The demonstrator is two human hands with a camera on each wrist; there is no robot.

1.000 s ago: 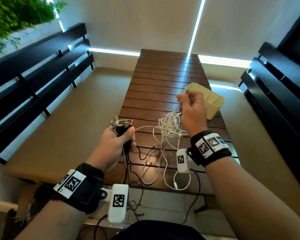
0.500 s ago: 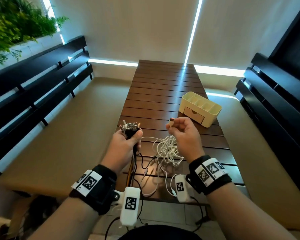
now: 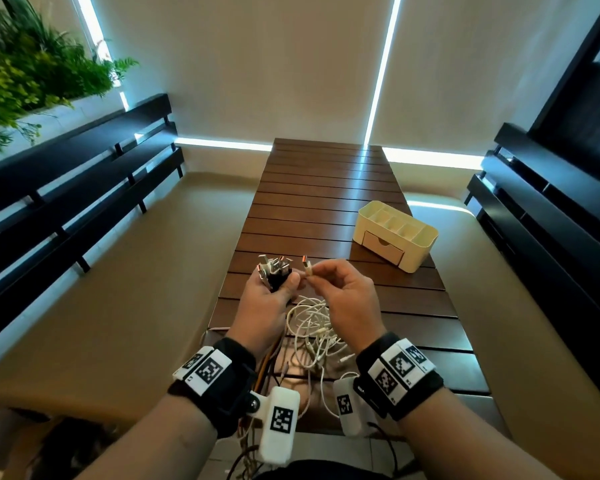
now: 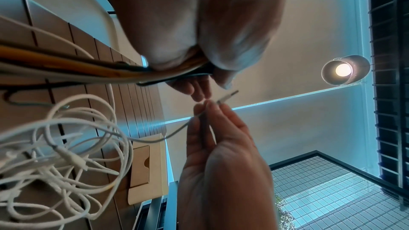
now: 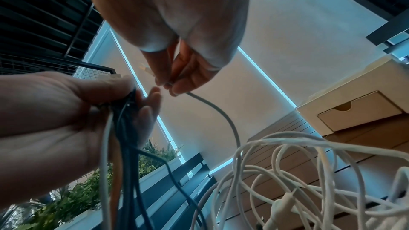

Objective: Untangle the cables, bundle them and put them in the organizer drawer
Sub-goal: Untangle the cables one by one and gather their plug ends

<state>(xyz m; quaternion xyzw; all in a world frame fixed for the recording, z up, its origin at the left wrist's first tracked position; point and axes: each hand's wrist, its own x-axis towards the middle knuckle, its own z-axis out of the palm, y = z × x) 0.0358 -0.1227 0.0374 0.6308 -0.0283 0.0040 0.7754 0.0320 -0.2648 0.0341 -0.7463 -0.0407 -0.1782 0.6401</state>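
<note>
The left hand (image 3: 267,306) is gripping a bunch of plugs (image 3: 274,268) to keep sorted ends together. The right hand (image 3: 343,292) is pinching one white plug (image 3: 307,266) just beside it. The white cables (image 3: 312,327) are lying tangled below both hands on the worktop (image 3: 326,188); the organizer (image 3: 395,233) is standing beyond the right hand, drawer closed.

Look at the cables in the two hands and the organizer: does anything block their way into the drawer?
Yes. The drawer in the organizer is closed, so it must be pulled open first. The white cables are also a loose tangle, not bundled. The table between the hands and organizer shows nothing else.
</note>
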